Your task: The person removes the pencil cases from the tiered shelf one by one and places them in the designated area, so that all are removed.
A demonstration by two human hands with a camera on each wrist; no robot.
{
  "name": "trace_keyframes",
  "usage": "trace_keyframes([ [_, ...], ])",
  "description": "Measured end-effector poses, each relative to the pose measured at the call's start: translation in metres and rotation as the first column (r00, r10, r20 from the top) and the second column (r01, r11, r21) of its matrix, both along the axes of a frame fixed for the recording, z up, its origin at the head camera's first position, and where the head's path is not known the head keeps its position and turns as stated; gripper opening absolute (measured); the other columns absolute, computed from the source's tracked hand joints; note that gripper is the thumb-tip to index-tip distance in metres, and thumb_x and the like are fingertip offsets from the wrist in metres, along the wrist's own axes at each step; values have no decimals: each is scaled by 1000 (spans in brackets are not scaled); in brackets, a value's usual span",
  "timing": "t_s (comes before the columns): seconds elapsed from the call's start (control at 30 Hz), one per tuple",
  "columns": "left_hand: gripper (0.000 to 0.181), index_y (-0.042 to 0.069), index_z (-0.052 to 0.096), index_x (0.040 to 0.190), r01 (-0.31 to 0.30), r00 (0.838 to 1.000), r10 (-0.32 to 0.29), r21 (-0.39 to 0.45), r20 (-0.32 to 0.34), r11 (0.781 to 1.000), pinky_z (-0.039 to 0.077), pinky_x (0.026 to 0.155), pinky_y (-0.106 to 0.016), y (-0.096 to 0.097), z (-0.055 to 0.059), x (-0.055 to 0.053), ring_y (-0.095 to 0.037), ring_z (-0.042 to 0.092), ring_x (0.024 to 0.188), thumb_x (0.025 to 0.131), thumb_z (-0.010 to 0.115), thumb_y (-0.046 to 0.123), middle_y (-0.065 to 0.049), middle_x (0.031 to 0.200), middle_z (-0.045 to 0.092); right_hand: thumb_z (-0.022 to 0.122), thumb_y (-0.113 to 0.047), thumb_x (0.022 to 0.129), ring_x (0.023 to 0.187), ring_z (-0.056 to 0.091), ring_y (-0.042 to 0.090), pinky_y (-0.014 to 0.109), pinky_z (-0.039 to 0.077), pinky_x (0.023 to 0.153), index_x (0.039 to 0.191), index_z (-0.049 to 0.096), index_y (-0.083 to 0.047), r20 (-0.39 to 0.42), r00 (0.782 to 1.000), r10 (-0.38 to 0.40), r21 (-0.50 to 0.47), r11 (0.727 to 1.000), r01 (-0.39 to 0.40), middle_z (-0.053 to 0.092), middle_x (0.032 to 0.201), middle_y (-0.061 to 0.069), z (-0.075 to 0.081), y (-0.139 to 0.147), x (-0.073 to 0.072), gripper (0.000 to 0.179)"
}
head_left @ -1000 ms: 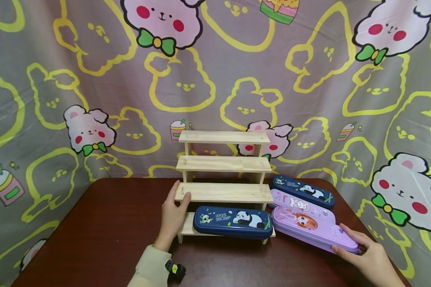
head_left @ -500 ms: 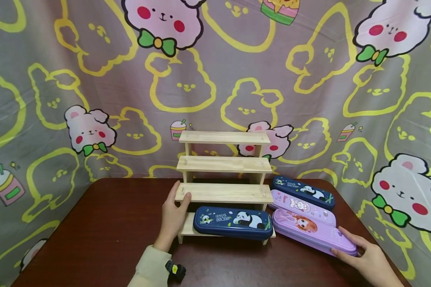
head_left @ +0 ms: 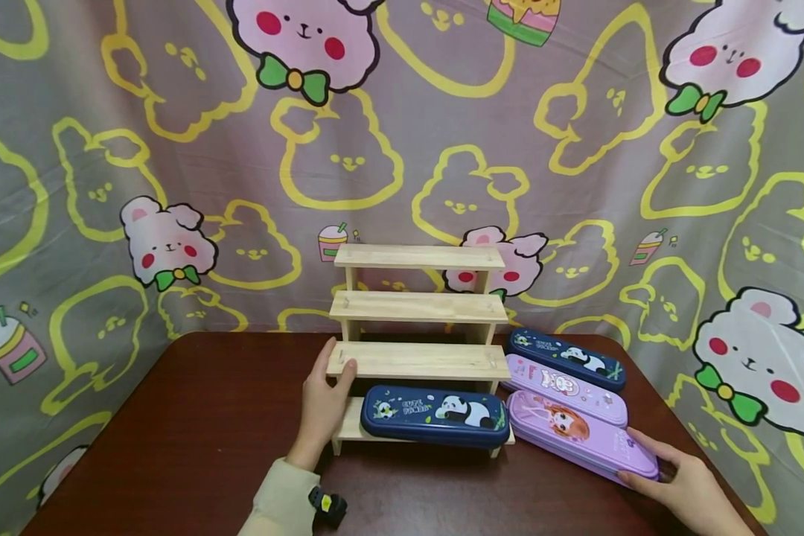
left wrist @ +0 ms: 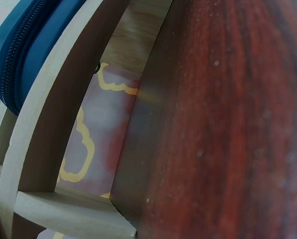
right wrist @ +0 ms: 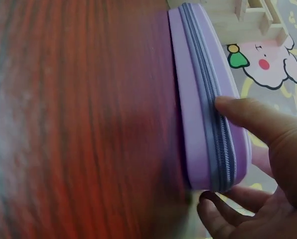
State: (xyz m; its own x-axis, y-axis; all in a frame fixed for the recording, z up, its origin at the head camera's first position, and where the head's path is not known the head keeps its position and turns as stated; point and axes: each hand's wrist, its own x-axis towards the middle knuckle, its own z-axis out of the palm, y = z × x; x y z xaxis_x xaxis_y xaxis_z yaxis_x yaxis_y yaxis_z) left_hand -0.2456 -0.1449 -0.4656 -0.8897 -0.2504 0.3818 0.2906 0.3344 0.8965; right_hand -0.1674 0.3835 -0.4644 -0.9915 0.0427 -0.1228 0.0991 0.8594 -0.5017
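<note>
Right fingers (head_left: 656, 447) pinching a purple case (head_left: 583, 435), left fingers (head_left: 319, 363) seemingly gripping the rack (head_left: 418, 360), a blue case (head_left: 435, 415) on it, right of those fingers.

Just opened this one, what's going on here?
A person's right grip holds one end of a purple girl-print case to the right of a tiered wooden stand. The left grip holds the stand's left side. A blue panda case lies on its lowest shelf; beyond the purple case, a rabbit case and a second panda case lie on the table.
</note>
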Motion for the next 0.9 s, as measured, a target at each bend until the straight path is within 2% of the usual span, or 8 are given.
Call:
trace_keyframes([
  [0.17, 62, 13, 42, 151, -3, 1000, 3, 1, 1, 1000, 32, 112, -45, 0, -1, -1, -22, 41, 136, 97, 65, 32, -8, 148, 47, 75, -60, 77, 118, 42, 55, 67, 44, 89, 149, 38, 2, -17, 1000, 21, 2, 1000, -21, 40, 139, 38, 6, 1, 4, 102],
  [0.4, 62, 11, 43, 150, -8, 1000, 8, 1, -15, 1000, 33, 110, -50, 0, -2, -1, -27, 42, 136, 96, 66, 31, -11, 148, 47, 73, -60, 80, 123, 36, 53, 71, 37, 94, 150, 38, 0, -72, 997, -18, -93, 996, 11, 38, 144, 33, 14, -7, 7, 98],
  [0.5, 63, 12, 41, 151, 3, 1000, -3, 4, -2, 1000, 33, 111, -48, 0, -2, -1, -24, 41, 137, 97, 65, 32, -9, 149, 46, 74, -56, 81, 122, 41, 47, 40, 48, 97, 145, 45, -1, -108, 994, -34, -147, 989, 18, 47, 140, 28, 16, -14, 9, 89],
  [0.57, 63, 13, 41, 151, 7, 1000, -7, 7, 8, 1000, 32, 112, -47, 0, -2, -1, -23, 40, 137, 97, 65, 33, -8, 149, 46, 75, -52, 82, 119, 51, 26, 18, 48, 86, 142, 49, -3, -146, 989, -36, -178, 984, 10, 53, 136, 24, 18, -20, 11, 81],
  [0.63, 62, 14, 40, 152, 11, 1000, -11, 9, 11, 1000, 32, 112, -46, 0, -1, 0, -21, 40, 137, 97, 64, 33, -7, 149, 45, 76, -49, 83, 113, 55, 18, 5, 42, 75, 139, 52, -5, -179, 983, -33, -194, 981, -3, 58, 132, 21, 20, -27, 12, 75],
  [0.73, 62, 15, 41, 151, 10, 1000, -10, 10, 12, 1000, 31, 113, -45, 0, 0, 0, -21, 39, 137, 97, 64, 33, -6, 149, 45, 76, -45, 85, 103, 55, 0, 7, 44, 77, 137, 55, -9, -219, 976, -20, -204, 979, -26, 61, 128, 17, 23, -35, 12, 68],
  [0.8, 62, 15, 40, 152, 12, 1000, -12, 8, 11, 1000, 31, 113, -45, 0, 1, 1, -21, 39, 138, 97, 64, 34, -6, 150, 45, 76, -44, 85, 104, 55, 2, 7, 44, 77, 136, 56, -10, -244, 970, -6, -202, 978, -45, 63, 126, 15, 24, -41, 12, 64],
  [0.9, 62, 14, 40, 152, 16, 1000, -16, 8, 13, 1000, 31, 113, -46, 0, 1, 1, -21, 39, 138, 97, 64, 34, -6, 150, 44, 78, -38, 85, 101, 52, -8, 6, 44, 79, 131, 60, -11, -308, 951, 28, -210, 973, -96, 65, 123, 12, 24, -48, 10, 56],
])
